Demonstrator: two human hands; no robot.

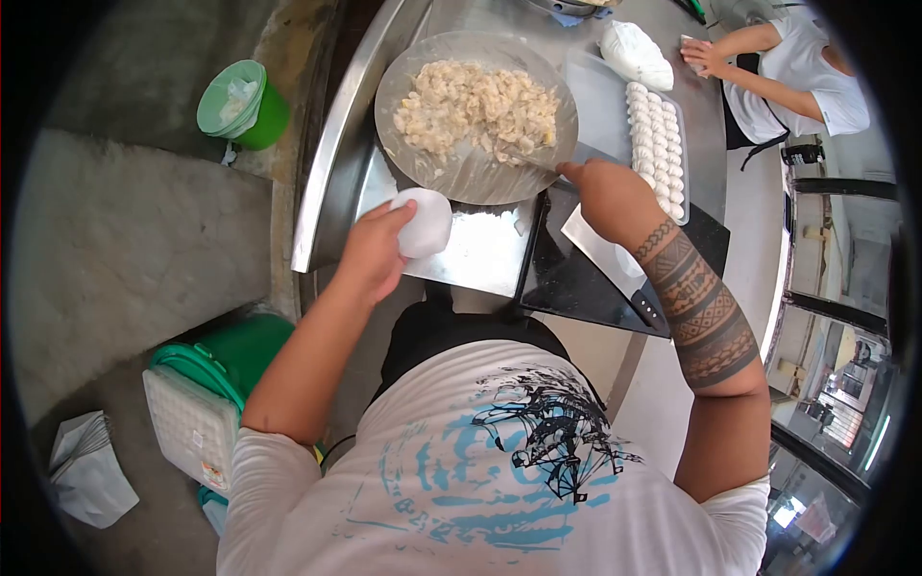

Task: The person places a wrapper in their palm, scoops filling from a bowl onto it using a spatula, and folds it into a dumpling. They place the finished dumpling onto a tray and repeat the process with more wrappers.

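Observation:
My left hand [376,252] pinches a round white dumpling wrapper [427,226] near the front rim of a wide metal bowl [451,180]. Chunky pale filling [471,104] is heaped in the bowl. At the bowl's right side, my right hand [615,200] grips a thin metal utensil [526,159], its far end in the filling; its exact kind I cannot tell. Beneath that forearm lies a broad-bladed knife [645,305] with a black handle, on a dark glossy surface [567,274]. Rows of white pleated dumplings [658,149] fill a clear tray right of the bowl.
A white plastic bag [636,55] lies behind the dumpling tray. Across the counter a person [812,72] in white has their hands on the table. A green bucket [264,120], a green lidded bin [245,350] and a white ridged tray [192,422] are at left.

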